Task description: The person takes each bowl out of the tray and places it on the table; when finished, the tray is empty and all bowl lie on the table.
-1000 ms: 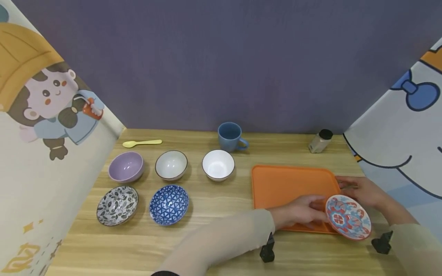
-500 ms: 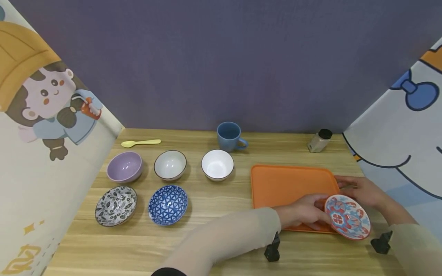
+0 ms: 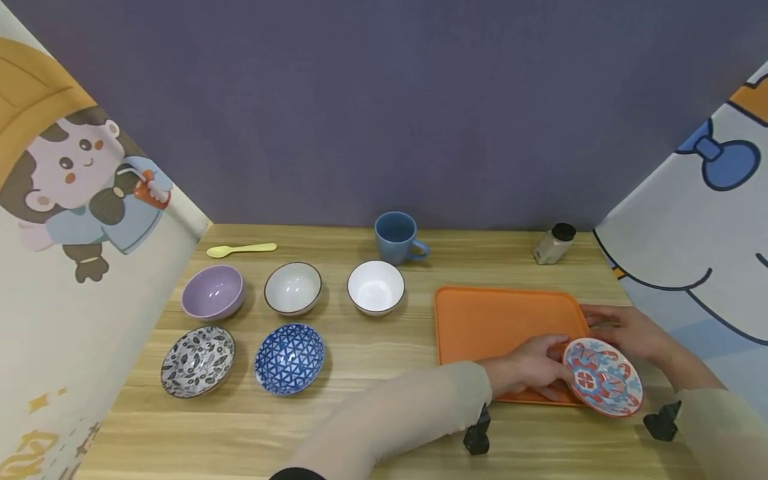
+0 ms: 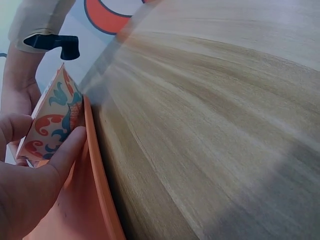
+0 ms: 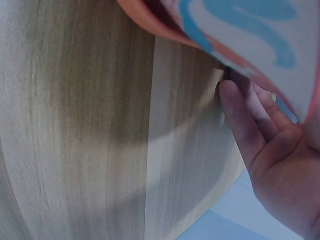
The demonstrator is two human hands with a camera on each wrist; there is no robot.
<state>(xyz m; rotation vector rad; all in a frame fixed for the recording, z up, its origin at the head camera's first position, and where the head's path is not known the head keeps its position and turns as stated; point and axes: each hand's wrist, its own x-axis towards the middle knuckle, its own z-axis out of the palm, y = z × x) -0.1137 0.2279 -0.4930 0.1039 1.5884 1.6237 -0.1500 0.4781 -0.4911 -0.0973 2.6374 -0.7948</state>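
A small bowl (image 3: pixel 603 377) with a red, white and light-blue pattern is tilted over the front right corner of the orange tray (image 3: pixel 504 320). My left hand (image 3: pixel 531 365) holds its left side; in the left wrist view the thumb and a finger (image 4: pixel 67 155) lie either side of the bowl's patterned outer wall (image 4: pixel 57 115). Behind the bowl, my right hand (image 3: pixel 630 331) is at the tray's right edge. In the right wrist view its fingers (image 5: pixel 240 115) reach in behind the bowl, which hides part of them, so their contact cannot be made out.
Left of the tray stand a white bowl (image 3: pixel 376 288), a grey-white bowl (image 3: pixel 293 289), a purple bowl (image 3: pixel 213 293), a blue patterned bowl (image 3: pixel 289 359) and a leaf-patterned bowl (image 3: pixel 198 362). Behind are a blue mug (image 3: pixel 396 238), a yellow spoon (image 3: pixel 242 250) and a black-capped jar (image 3: pixel 555 244).
My left hand has shifted slightly right, further along the bowl's side. The bowl and my right hand have barely moved; the head view has drifted a little.
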